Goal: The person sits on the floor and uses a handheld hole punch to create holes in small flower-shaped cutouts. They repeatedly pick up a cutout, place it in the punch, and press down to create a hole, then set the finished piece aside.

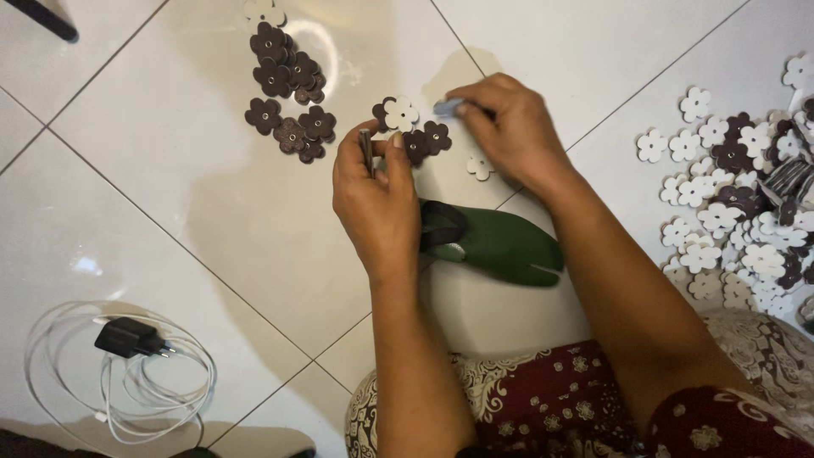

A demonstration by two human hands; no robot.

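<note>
- Head view, looking straight down at the tiled floor (212, 212): the left hand (373, 199) is closed around a thin metal tool (365, 151), thumb pressed along it. I can't tell what kind of tool it is.
- The right hand (500, 119) pinches a small blue-grey piece (448, 107) between its fingertips, just right of the flower cluster (411, 127).
- That cluster sits right between the two hands, touching the left thumb tip: dark brown flower cutouts with one white one on top.
- My take on doing this bit well: keep the left thumb pinning the cluster so the petals don't slide, and bring the blue-grey piece in square over a flower centre instead of at an angle. These cutouts look thin and floppy, so light pressure seems enough.
- Just below the hands lies a dark green leather-like piece (500, 246), partly tucked under the left wrist.
- Up and left of the left hand there's a bunch of finished brown flowers (288, 93) with shiny centres.
- Well to the right of the right hand is a heap of loose white and brown flowers (738, 195).
- Far down-left, away from both hands, a black charger (127, 337) with its coiled white cable (119, 373).
</note>
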